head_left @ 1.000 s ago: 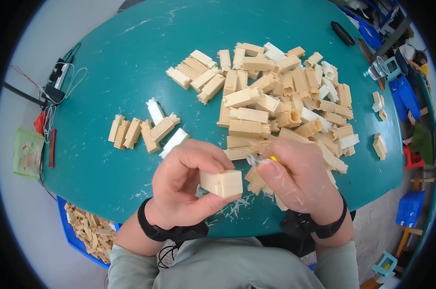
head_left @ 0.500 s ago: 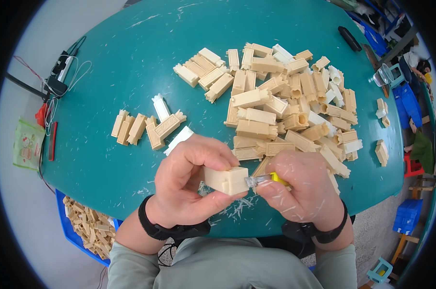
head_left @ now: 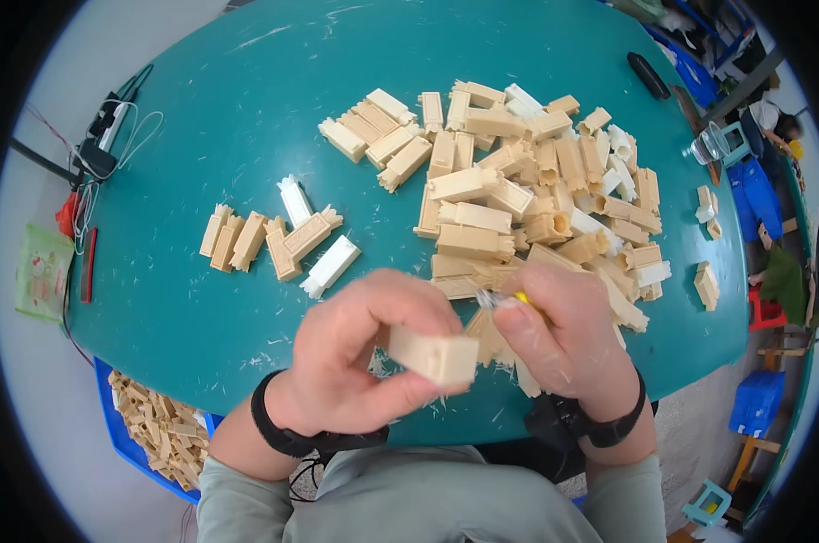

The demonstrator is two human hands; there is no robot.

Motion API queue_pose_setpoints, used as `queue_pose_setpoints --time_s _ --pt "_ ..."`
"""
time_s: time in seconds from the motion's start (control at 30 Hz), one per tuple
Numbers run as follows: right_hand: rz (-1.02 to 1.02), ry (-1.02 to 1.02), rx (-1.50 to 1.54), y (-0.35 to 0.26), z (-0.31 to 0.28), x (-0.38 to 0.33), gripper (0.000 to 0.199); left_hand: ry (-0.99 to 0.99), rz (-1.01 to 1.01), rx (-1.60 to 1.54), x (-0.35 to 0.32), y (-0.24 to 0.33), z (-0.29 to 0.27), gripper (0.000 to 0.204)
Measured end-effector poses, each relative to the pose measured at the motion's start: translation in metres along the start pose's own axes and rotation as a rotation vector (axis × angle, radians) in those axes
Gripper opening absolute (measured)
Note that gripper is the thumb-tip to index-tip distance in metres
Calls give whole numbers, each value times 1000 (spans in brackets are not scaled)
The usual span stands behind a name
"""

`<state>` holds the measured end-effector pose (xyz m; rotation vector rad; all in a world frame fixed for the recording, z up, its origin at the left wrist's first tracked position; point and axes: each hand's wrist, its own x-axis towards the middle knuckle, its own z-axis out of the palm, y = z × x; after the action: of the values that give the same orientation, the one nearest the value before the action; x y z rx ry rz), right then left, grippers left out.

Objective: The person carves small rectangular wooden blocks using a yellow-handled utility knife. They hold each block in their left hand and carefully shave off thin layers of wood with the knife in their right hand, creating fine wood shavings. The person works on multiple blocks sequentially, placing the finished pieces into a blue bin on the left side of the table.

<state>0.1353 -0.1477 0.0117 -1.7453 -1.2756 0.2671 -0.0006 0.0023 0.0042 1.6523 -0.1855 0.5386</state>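
Observation:
Between the thumb and fingers of my left hand (head_left: 355,348) is a beige plastic block (head_left: 438,355), slightly blurred, its flat end turned toward the right. My right hand (head_left: 568,339) is closed around a yellow-handled utility knife (head_left: 523,299). The knife's tip points left, above and apart from the block. Beyond both hands lies a big pile of similar hollow beige and white plastic pieces (head_left: 473,215) with jagged ends. A smaller group of such pieces (head_left: 249,242) lies to the left, with a white piece (head_left: 331,266) near my left hand.
Thin plastic shavings are scattered over the green table (head_left: 246,118). A blue bin (head_left: 124,434) of beige pieces stands below its left edge. Toward the right edge are a black case (head_left: 648,74), a clear jar (head_left: 704,145) and a few loose pieces. A power strip (head_left: 111,127) is at far left.
The knife has come away from the block, my right hand moving slightly up. My left hand has shifted a little down and right with the block, uncovering the white piece behind it.

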Motion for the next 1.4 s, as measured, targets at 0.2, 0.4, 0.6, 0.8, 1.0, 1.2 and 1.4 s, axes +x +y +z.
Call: queue_pose_setpoints --time_s 0.2,0.4,0.6,0.8,1.0,1.2,1.4 --pt "-56 -94 60 -9 -5 -1 28 79 -18 25 1 0 -2 28" --pt "-57 -109 22 -7 -3 -3 28 89 -21 63 1 -1 -1 29" --pt "-99 -85 -15 -6 -2 -2 28 83 -9 33 1 -2 -3 30" --pt "-13 9 -89 4 1 -1 29 -123 6 -5 -1 2 1 34" --pt "81 -10 -8 -2 -3 2 28 11 -190 -13 -2 4 -2 34" --pt "46 -68 38 -8 0 -2 27 164 -135 -67 1 -2 4 36" --pt "13 -75 57 -8 -1 -2 26 150 -55 -41 -3 -5 -3 38"
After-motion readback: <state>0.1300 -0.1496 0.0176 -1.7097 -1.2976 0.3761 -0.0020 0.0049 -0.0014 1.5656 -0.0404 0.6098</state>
